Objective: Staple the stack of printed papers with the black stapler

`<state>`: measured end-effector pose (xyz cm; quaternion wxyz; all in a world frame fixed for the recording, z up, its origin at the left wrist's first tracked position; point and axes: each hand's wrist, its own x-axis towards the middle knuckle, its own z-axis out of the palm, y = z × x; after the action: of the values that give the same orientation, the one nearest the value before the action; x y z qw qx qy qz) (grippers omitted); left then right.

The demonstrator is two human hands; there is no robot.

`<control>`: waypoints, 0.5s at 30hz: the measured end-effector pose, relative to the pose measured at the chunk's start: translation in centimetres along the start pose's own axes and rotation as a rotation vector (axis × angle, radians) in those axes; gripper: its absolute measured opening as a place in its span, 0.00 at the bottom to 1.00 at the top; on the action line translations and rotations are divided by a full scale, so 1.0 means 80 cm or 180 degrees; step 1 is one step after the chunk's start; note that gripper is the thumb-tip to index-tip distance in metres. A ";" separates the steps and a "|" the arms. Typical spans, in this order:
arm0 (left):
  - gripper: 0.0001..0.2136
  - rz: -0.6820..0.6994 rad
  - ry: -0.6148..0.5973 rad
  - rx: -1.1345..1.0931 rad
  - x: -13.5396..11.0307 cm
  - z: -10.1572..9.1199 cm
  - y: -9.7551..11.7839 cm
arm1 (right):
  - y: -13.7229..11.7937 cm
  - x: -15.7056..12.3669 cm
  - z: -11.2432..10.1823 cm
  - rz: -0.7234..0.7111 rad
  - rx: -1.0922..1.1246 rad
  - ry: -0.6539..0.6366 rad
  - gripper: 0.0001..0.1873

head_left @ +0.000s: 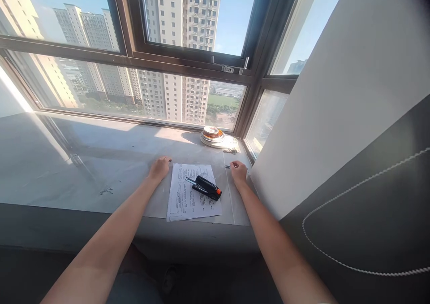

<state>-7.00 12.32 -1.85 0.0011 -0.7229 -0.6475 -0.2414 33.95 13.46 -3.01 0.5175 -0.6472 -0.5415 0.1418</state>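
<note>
A printed sheet of paper point(188, 196) lies on the grey window sill point(83, 160). A black stapler point(205, 187) with an orange end rests on the sheet's upper right part. My left hand point(159, 167) rests curled on the sill, just left of the paper's top corner, holding nothing I can see. My right hand point(238, 171) sits to the right of the paper, its fingers pinched on a small dark thing point(230, 166); what it is I cannot make out.
A round tin on a stack of plates point(213, 136) stands in the sill's back right corner, with small bits beside it. A white wall point(336, 115) rises close on the right. A beaded cord point(336, 232) hangs at lower right. Large windows fill the back.
</note>
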 end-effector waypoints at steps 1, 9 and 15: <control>0.17 -0.0051 0.0019 -0.0010 -0.002 -0.002 0.002 | 0.001 0.001 0.001 -0.0033 -0.0022 -0.0012 0.14; 0.15 0.0130 0.0656 -0.0606 -0.058 -0.026 0.047 | -0.006 -0.002 -0.002 -0.0412 -0.0171 -0.0163 0.14; 0.15 0.0526 0.0860 -0.1752 -0.104 -0.034 0.087 | -0.057 -0.030 -0.007 -0.0885 -0.0069 -0.0350 0.12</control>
<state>-1.78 2.55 -0.18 -0.0890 -0.7075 -0.4909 -0.5005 30.97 10.61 0.09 0.4947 -0.5628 -0.6549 0.0981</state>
